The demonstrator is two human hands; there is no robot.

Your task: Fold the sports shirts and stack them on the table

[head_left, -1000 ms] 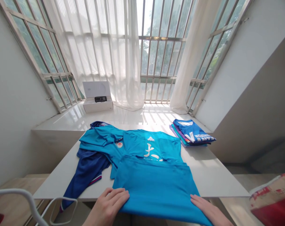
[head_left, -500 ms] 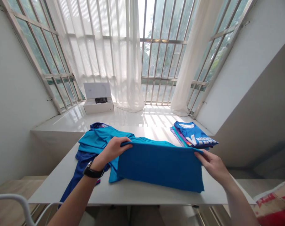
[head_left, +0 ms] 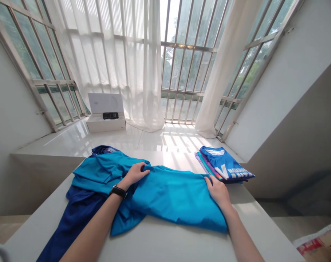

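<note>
A teal T-shirt (head_left: 178, 198) lies partly folded across the white table in front of me. My left hand (head_left: 135, 173), with a black watch on its wrist, is closed on the shirt's far edge near the middle. My right hand (head_left: 217, 188) pinches the far right corner of the same shirt. To the left, more teal cloth (head_left: 97, 171) lies bunched; I cannot tell whether it is part of this shirt. Beneath it, a dark blue garment (head_left: 72, 222) spreads toward the table's near left side.
Folded shirts in a stack (head_left: 227, 163), a blue one with white print on top, sit at the table's far right. On the sill behind stands an open white box (head_left: 106, 124) holding a black device (head_left: 110, 115). White curtains (head_left: 143, 72) hang before the barred window.
The raised fold of the shirt has come down flat, so its brighter teal side shows. My right hand has moved left with the corner. The view has shifted slightly.
</note>
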